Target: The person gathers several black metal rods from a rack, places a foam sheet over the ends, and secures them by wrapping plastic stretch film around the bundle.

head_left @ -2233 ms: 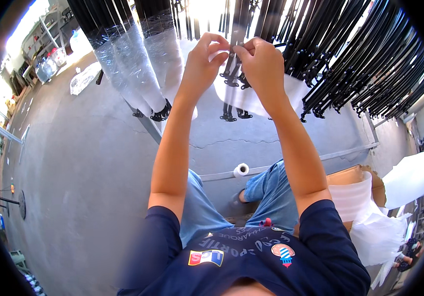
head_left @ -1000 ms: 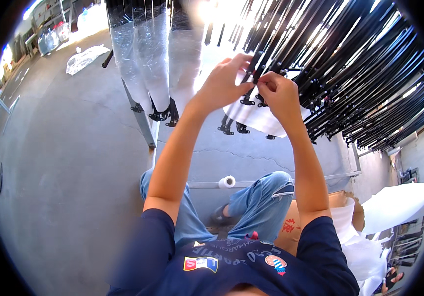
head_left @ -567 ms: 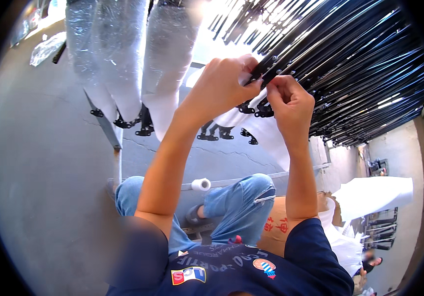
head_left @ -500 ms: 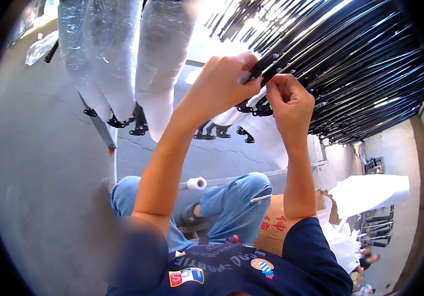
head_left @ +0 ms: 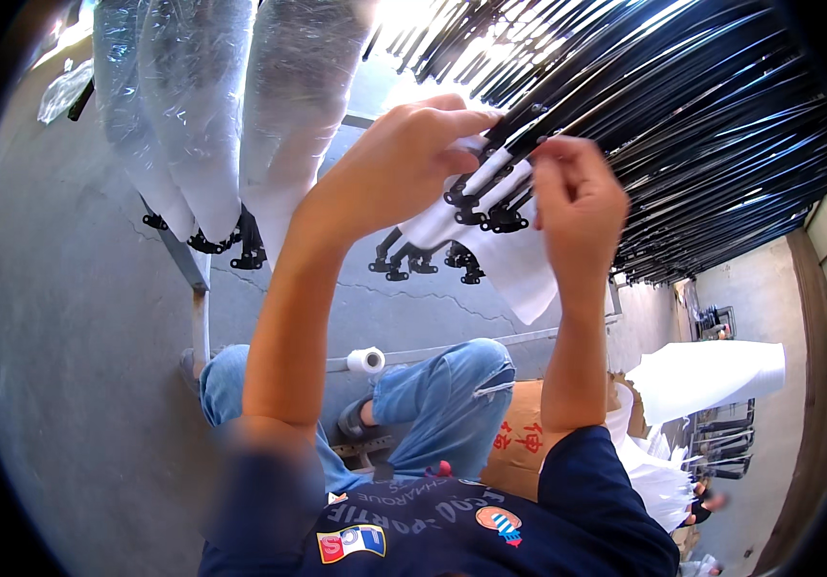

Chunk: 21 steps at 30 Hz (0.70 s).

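A bundle of black metal rods (head_left: 519,130) with hinge-like black brackets (head_left: 505,218) at its lower ends hangs in front of me. My left hand (head_left: 404,159) is beside the rods, index finger stretched to them and thumb apart, a bit of white showing between. On the other side, my right hand (head_left: 582,197) is curled in a pinch close to the rods; motion blurs it and what it holds, if anything, is hidden. White foam sheet (head_left: 524,274) hangs behind and below the brackets.
Wrapped bundles (head_left: 293,106) in white foam and clear film hang at left. Many black rods (head_left: 721,144) fill the upper right. A white roll (head_left: 366,360) lies near my knee. A cardboard box (head_left: 519,452) and a large white foam roll (head_left: 712,377) are at right.
My left hand has shifted left, its thumb coming off the rods. My right hand has moved slightly right and away from the rods. The brackets show more fully between the hands.
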Each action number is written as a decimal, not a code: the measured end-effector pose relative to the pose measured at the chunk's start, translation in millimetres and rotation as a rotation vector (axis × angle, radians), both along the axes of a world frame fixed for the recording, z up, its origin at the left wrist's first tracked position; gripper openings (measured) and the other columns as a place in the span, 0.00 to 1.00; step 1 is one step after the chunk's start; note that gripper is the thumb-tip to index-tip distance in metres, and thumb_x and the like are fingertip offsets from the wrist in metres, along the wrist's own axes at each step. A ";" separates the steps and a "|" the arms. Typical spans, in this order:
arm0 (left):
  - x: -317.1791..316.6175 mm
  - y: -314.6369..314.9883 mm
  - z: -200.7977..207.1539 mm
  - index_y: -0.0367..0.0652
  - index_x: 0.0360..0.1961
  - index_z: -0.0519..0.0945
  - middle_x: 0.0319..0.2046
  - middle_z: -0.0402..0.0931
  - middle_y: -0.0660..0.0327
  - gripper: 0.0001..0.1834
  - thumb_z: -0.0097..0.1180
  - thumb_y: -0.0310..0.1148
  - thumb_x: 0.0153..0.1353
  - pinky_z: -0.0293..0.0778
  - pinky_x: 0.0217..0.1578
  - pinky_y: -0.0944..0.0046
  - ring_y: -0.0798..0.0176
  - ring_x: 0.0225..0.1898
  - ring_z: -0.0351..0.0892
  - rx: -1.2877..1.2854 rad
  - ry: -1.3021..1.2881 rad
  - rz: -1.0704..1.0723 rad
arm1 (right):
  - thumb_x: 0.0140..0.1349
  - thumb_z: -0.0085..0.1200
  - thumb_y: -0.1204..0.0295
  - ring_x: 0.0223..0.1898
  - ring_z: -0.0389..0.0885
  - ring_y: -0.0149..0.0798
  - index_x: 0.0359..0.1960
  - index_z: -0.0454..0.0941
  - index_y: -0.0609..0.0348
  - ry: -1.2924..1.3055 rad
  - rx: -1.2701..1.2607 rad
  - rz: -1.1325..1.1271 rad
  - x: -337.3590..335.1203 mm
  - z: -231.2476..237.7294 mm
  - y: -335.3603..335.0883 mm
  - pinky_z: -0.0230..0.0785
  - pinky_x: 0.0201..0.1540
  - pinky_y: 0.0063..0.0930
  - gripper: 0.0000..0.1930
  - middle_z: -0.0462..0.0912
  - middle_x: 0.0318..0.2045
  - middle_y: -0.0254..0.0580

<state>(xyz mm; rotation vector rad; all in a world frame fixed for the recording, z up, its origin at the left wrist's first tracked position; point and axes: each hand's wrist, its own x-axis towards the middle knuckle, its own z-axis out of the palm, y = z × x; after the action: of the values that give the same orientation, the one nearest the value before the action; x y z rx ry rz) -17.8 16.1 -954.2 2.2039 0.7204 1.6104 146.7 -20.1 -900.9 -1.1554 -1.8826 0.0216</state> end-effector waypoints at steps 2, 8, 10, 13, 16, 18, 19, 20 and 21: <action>-2.6 1.0 -0.3 0.42 0.44 0.75 0.24 0.68 0.57 0.17 0.53 0.25 0.51 0.64 0.28 0.63 0.61 0.25 0.68 0.083 0.030 0.048 | 0.55 0.48 0.78 0.15 0.69 0.18 0.30 0.74 0.63 0.126 0.065 0.024 -3.3 18.2 -11.1 0.58 0.17 0.12 0.03 0.74 0.14 0.33; 14.5 -10.3 4.1 0.39 0.32 0.79 0.19 0.65 0.59 0.08 0.54 0.24 0.50 0.62 0.24 0.64 0.60 0.21 0.65 0.072 -0.001 0.300 | 0.54 0.50 0.66 0.15 0.74 0.34 0.32 0.75 0.65 0.018 0.032 -0.093 -24.6 27.1 -12.5 0.65 0.24 0.24 0.13 0.75 0.13 0.39; 18.7 -11.2 5.9 0.40 0.32 0.79 0.19 0.65 0.59 0.07 0.54 0.25 0.50 0.62 0.24 0.63 0.60 0.20 0.65 0.089 -0.024 0.343 | 0.54 0.51 0.66 0.16 0.75 0.34 0.31 0.76 0.64 0.117 -0.013 -0.132 -29.8 28.2 -13.8 0.65 0.25 0.25 0.12 0.75 0.12 0.38; 22.3 -14.5 8.1 0.41 0.25 0.78 0.19 0.64 0.60 0.07 0.51 0.20 0.44 0.64 0.25 0.61 0.59 0.24 0.67 0.181 0.034 0.452 | 0.52 0.53 0.63 0.19 0.76 0.41 0.31 0.68 0.61 0.060 0.012 -0.218 -38.4 24.9 -11.5 0.66 0.26 0.30 0.14 0.74 0.13 0.40; 27.9 -13.8 19.6 0.43 0.22 0.76 0.20 0.63 0.62 0.10 0.48 0.16 0.39 0.64 0.27 0.62 0.59 0.26 0.67 0.333 0.126 0.527 | 0.47 0.58 0.62 0.15 0.72 0.35 0.34 0.65 0.60 0.166 0.222 -0.260 -33.7 22.6 2.1 0.65 0.24 0.25 0.20 0.71 0.11 0.35; 30.2 -11.9 26.4 0.43 0.22 0.76 0.20 0.63 0.62 0.10 0.48 0.16 0.39 0.64 0.28 0.62 0.59 0.26 0.67 0.369 0.145 0.520 | 0.47 0.58 0.63 0.14 0.72 0.35 0.36 0.64 0.61 0.260 0.370 -0.287 -30.1 26.8 7.9 0.65 0.23 0.25 0.20 0.71 0.11 0.34; 29.9 -13.7 30.4 0.43 0.23 0.76 0.21 0.64 0.61 0.10 0.48 0.16 0.41 0.65 0.26 0.62 0.59 0.25 0.68 0.360 0.165 0.524 | 0.47 0.57 0.62 0.19 0.76 0.40 0.37 0.64 0.60 0.208 0.300 -0.333 -32.8 34.2 3.4 0.68 0.25 0.27 0.21 0.75 0.15 0.38; 30.7 -14.5 33.3 0.42 0.23 0.76 0.21 0.64 0.61 0.10 0.48 0.16 0.42 0.65 0.25 0.62 0.58 0.24 0.68 0.324 0.129 0.486 | 0.47 0.57 0.62 0.20 0.77 0.41 0.36 0.64 0.60 0.179 0.268 -0.371 -33.7 36.6 4.6 0.68 0.26 0.28 0.21 0.76 0.16 0.40; 31.4 -14.2 35.2 0.42 0.23 0.75 0.22 0.65 0.61 0.09 0.48 0.16 0.42 0.65 0.25 0.62 0.58 0.24 0.69 0.285 0.093 0.451 | 0.47 0.56 0.61 0.21 0.78 0.43 0.36 0.65 0.60 0.148 0.233 -0.406 -34.8 39.5 9.4 0.69 0.27 0.29 0.21 0.76 0.17 0.42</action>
<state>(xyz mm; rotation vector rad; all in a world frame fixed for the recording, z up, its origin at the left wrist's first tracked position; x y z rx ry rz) 13.6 1.9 -919.0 2.4555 1.1444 1.9314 111.9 -10.8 -861.3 -1.3119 -1.4518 -0.3212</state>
